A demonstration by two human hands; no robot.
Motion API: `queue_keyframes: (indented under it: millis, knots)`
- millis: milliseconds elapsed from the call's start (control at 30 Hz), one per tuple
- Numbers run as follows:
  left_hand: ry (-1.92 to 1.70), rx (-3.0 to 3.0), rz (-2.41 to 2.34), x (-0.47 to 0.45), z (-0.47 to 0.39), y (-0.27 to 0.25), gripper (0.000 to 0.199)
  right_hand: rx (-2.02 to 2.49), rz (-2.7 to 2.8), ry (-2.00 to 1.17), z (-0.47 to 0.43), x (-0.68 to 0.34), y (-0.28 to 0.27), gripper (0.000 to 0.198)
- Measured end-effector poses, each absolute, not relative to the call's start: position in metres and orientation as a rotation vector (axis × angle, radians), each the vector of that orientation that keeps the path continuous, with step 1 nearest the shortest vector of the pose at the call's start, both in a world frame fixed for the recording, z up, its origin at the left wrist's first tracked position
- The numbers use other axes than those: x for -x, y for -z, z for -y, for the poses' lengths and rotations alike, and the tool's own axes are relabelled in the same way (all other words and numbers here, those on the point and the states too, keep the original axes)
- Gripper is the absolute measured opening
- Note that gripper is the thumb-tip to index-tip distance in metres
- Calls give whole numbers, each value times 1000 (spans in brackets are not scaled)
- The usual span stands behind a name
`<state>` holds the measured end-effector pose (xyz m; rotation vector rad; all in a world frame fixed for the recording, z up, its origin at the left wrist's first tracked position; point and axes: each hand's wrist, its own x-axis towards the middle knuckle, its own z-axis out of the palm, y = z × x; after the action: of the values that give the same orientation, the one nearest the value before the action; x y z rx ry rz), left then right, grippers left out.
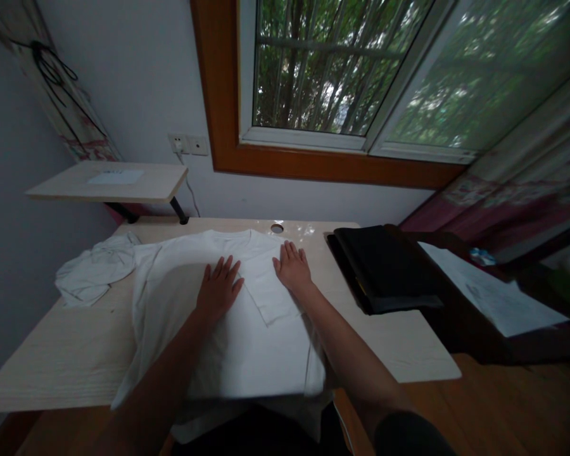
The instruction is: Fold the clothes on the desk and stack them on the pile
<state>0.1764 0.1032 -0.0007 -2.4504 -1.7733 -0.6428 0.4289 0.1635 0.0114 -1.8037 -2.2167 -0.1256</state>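
Observation:
A white T-shirt (251, 354) lies spread on the pale wooden desk, its neckline toward the wall and its lower part hanging over the front edge. The sleeve on the right (266, 294) is folded inward across the chest. My left hand (220, 288) rests flat on the middle of the shirt with its fingers apart, beside the folded sleeve's end. Near the right shoulder, my right hand (293, 266) presses flat on the fabric, fingers stretched out. Neither hand grips anything. My forearms hide parts of the shirt.
A crumpled white cloth (95, 269) lies left of the shirt on the desk (52, 361). Behind it stands a raised shelf (156, 180). On the right are a black folder (384, 266) and a paper sheet (494, 291). A cable hole (277, 228) is near the wall.

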Motion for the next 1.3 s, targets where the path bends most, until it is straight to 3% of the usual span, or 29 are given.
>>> queue_keyframes:
  millis: [367, 1100, 1300]
  knots:
    - [621, 2414, 1762, -177, -100, 3, 52, 1697, 2165, 36, -103, -405, -2, 55]
    - [288, 2594, 1705, -154, -90, -5, 50, 1707, 2190, 131, -103, -529, 8, 62]
    - [253, 2538, 1712, -169, -98, 1, 58, 1765, 2207, 127, -106, -540, 8, 65]
